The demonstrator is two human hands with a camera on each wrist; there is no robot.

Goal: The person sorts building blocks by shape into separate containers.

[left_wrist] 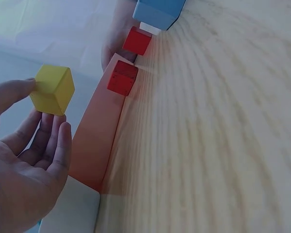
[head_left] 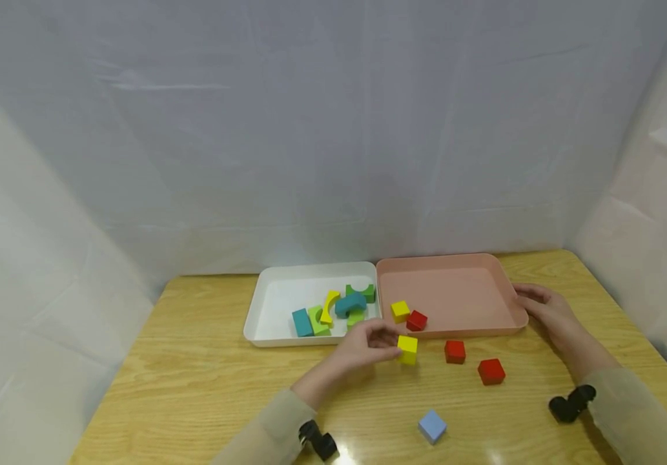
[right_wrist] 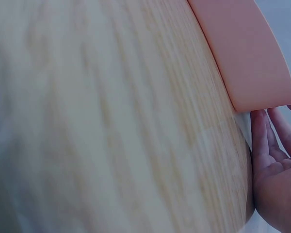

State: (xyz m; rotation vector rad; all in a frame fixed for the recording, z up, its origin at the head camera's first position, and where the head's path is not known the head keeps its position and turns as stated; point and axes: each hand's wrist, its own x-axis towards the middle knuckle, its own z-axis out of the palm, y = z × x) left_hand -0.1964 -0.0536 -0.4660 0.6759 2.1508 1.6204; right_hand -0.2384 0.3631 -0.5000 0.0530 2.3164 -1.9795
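Note:
My left hand [head_left: 362, 347] pinches a yellow cube [head_left: 407, 350] between thumb and fingertips, just in front of the pink tray [head_left: 455, 287]. In the left wrist view the held cube [left_wrist: 52, 90] is raised above the table, with the thumb on one side and fingertips under it. At the tray's right end, my right hand [head_left: 555, 323] rests its fairly straight fingers against the outer wall; the right wrist view shows those fingers [right_wrist: 260, 136] at the tray's end. Another yellow cube [head_left: 400, 311] and a red block [head_left: 417, 321] lie in the tray's near left corner.
A white tray [head_left: 272, 307] adjoins the pink one on the left, holding several teal, green and yellow blocks, some arched. On the wooden table [head_left: 194, 381] lie two red cubes, one nearer the tray [head_left: 455, 352], one farther right [head_left: 491, 372], and a light blue cube [head_left: 432, 427].

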